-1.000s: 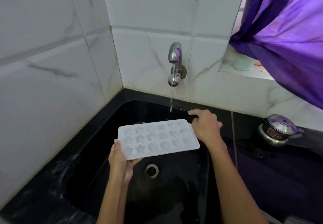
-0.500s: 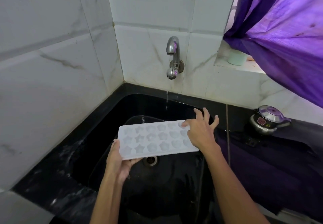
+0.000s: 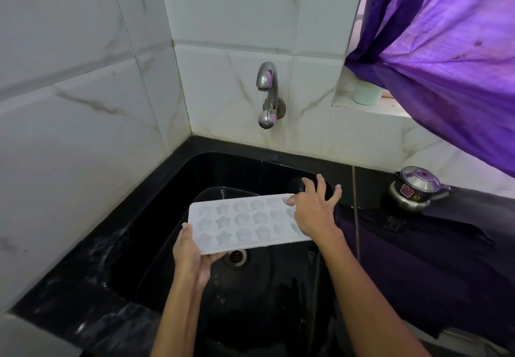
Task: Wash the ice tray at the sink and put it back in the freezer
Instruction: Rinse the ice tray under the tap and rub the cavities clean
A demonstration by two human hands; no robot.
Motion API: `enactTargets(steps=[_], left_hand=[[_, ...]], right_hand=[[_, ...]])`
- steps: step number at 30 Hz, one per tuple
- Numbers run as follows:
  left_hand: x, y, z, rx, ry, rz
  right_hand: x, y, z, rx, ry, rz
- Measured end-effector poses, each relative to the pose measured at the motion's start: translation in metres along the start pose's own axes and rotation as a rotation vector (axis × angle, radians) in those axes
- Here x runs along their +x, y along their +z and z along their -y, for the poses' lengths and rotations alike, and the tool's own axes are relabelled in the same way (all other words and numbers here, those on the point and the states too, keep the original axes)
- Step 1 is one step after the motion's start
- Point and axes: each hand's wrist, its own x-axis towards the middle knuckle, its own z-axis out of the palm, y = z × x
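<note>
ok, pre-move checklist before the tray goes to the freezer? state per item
1. Left hand grip on ice tray: ok, holds the near-left corner from below.
2. Right hand grip: not ok, fingers spread, resting on the tray's right end, not closed.
3. Tap off: cannot tell, only drips visible under the spout.
4. Tray drained: cannot tell, held cavities up, nearly level, over the sink.
5. Tray clean: cannot tell; cavities look white.
6. Path clear of pressure cooker: ok, it sits off to the right.
</note>
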Motion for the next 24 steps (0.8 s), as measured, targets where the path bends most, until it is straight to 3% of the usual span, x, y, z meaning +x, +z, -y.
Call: enactTargets(steps=[24], left_hand=[[-0.004, 0.0042, 0.006, 0.064, 0.035, -0.111]], right_hand=[[-0.0009, 0.0106, 0.0019, -0.031, 0.013, 0.031]])
